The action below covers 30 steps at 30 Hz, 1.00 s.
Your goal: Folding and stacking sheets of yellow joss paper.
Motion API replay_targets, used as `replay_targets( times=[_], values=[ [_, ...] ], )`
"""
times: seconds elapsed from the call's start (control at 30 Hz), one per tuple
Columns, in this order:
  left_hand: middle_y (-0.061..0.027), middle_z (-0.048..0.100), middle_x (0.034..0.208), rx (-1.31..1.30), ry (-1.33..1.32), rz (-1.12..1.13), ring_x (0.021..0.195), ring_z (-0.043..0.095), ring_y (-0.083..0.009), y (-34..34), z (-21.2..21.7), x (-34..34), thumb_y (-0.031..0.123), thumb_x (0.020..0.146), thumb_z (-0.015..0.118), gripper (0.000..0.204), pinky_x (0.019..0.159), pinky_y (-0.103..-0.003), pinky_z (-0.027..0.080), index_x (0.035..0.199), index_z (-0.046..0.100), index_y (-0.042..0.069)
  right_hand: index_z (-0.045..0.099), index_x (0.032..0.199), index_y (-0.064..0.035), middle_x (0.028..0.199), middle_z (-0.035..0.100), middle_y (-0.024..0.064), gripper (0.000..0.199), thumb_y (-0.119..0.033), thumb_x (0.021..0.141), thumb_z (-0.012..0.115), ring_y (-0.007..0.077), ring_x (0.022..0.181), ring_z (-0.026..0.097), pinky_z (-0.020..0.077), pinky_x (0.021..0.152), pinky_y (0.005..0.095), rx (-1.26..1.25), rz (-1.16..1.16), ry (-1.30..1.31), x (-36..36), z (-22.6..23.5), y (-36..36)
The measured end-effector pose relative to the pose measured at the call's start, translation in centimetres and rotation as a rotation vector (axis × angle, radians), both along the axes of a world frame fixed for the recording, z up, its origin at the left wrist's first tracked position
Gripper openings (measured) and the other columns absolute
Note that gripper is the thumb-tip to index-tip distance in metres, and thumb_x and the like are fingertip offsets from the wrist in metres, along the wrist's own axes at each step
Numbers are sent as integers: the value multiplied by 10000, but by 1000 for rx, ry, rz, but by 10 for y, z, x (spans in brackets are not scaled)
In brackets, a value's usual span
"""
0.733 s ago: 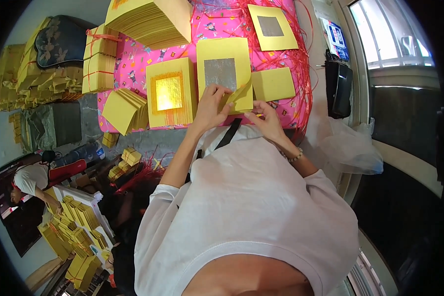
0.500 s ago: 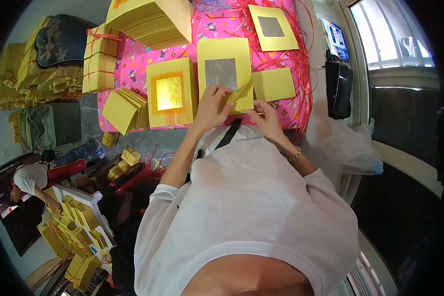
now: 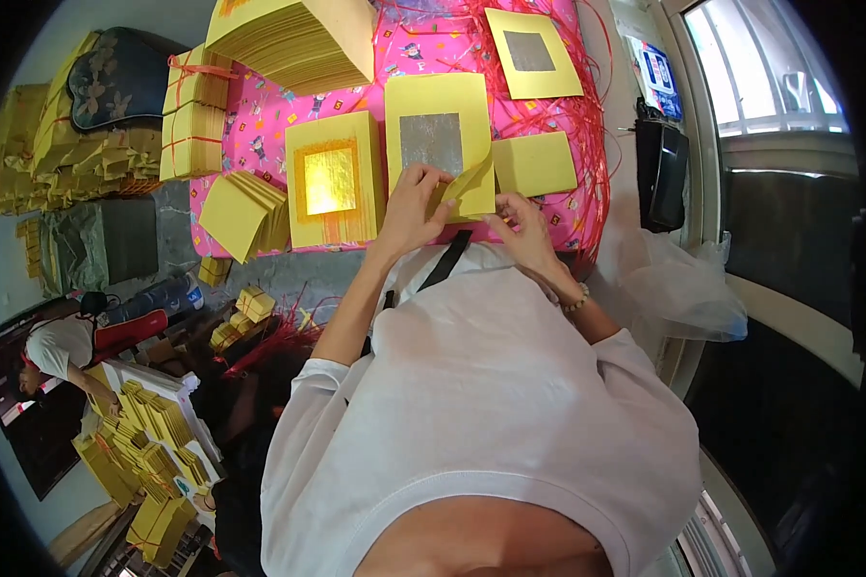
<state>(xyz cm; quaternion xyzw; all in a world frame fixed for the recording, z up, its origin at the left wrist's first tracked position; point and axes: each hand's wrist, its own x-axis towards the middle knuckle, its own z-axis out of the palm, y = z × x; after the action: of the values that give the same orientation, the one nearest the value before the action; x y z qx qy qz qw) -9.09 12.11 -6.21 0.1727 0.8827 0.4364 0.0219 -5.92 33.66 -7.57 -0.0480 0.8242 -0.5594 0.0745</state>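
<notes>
A stack of yellow paper sheets (image 3: 437,94) with a silver-grey square on its top sheet lies in front of me on the pink table. My left hand (image 3: 416,212) is closed at the stack's near edge, holding the top sheet, whose near right corner curls up and over. Just off the near right corner, my right hand (image 3: 527,238) has bent fingers with thumb and forefinger apart. To the left stands a thick stack with a gold square (image 3: 330,181) edged in orange. A smaller yellow stack (image 3: 537,163) lies right of the sheets.
Another silver-square sheet (image 3: 555,82) and red plastic strings (image 3: 592,183) lie at the far right. Tall yellow stack (image 3: 303,48), tied bundles (image 3: 194,125) and fanned folded paper (image 3: 245,216) line the left. A window ledge holds a black case (image 3: 660,173). A co-worker (image 3: 63,346) handles yellow bundles.
My right hand has shifted slightly right, away from the stack's corner. The left hand stays on the curled sheet, nearly still.
</notes>
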Motion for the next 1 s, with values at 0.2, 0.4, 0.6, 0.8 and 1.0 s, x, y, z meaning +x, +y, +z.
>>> replay_targets(
  times=[0.2,0.4,0.6,0.8,1.0],
  values=[
    [-158,509,1019,-1,-2,-6,1000,507,-340,0,-1,-1,147,774,635,321,882,-406,429,1067,583,28,597,1005,4,853,667,43,191,-35,831,665,95,798,628,479,699,242,-76,32,-55,-1,-7,0],
    [-159,511,1024,3,-13,-2,1004,508,-342,0,1,-1,134,773,636,317,884,-407,429,1066,582,24,596,995,5,872,650,87,228,-97,818,699,155,778,633,499,691,282,-76,13,-74,-1,-8,2],
    [-161,511,1029,12,-20,-5,1005,509,-341,0,1,0,131,773,638,318,889,-409,429,1066,580,21,595,993,1,869,637,84,219,-88,819,694,156,773,625,496,683,280,-54,3,-59,1,-10,2],
    [-162,512,1034,9,-24,-2,1007,506,-343,0,0,0,128,772,637,316,896,-412,425,1065,580,23,597,983,1,868,636,89,218,-92,815,701,163,778,629,504,686,288,-33,4,-24,1,-4,1],
    [-160,511,1036,4,-11,-3,1012,505,-345,0,-2,0,125,775,637,309,898,-411,424,1062,578,27,608,988,0,863,659,52,177,-53,833,677,113,787,628,489,697,261,-38,26,-18,-1,-6,1]
  ],
)
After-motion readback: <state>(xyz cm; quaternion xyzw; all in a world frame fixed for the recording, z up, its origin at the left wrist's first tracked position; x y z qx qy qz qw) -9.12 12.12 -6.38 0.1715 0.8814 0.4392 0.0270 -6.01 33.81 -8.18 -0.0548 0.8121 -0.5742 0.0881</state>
